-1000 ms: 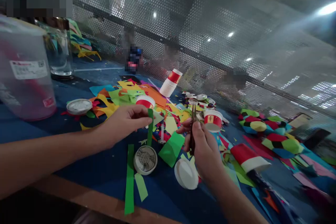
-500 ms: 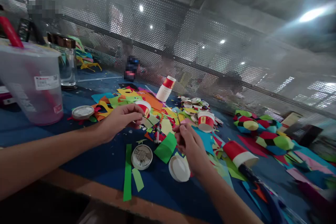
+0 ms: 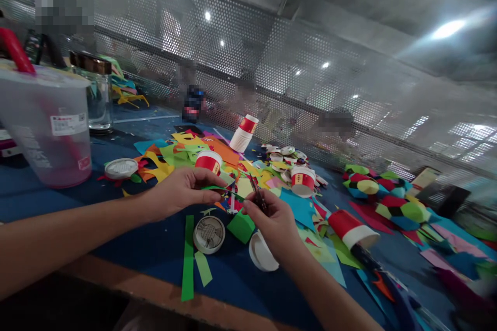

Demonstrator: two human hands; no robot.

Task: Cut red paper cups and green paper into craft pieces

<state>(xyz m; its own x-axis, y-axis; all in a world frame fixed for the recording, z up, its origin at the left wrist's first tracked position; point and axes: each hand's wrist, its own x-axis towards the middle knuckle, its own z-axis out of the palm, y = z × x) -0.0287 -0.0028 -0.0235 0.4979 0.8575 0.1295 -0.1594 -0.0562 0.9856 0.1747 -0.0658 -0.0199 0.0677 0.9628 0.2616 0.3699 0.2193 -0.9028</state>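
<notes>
My left hand [image 3: 186, 191] is closed in a pinch on a thin green paper strip [image 3: 215, 189] held above the table. Close to it on the right, my right hand [image 3: 277, 222] is closed around small dark scissors [image 3: 258, 195], blades pointing up and away. Its thumb tip meets the strip's right end. Below the hands lie a round white lid with a drawing [image 3: 209, 234], a folded green paper piece [image 3: 241, 226] and a long green strip [image 3: 188, 258]. A plain white cup or lid [image 3: 262, 253] is partly covered by my right hand.
Coloured paper scraps [image 3: 182, 151] spread behind my hands, with red paper cups [image 3: 208, 162] among them and stacked cups [image 3: 244, 134] beyond. A plastic drink cup [image 3: 46, 129] and glass jar [image 3: 99, 98] stand left. A tipped red cup [image 3: 351, 230] lies right.
My hands have come closer together; the right thumb now reaches the green strip. The scissors have turned more toward me within my right hand. The table things stay as they were.
</notes>
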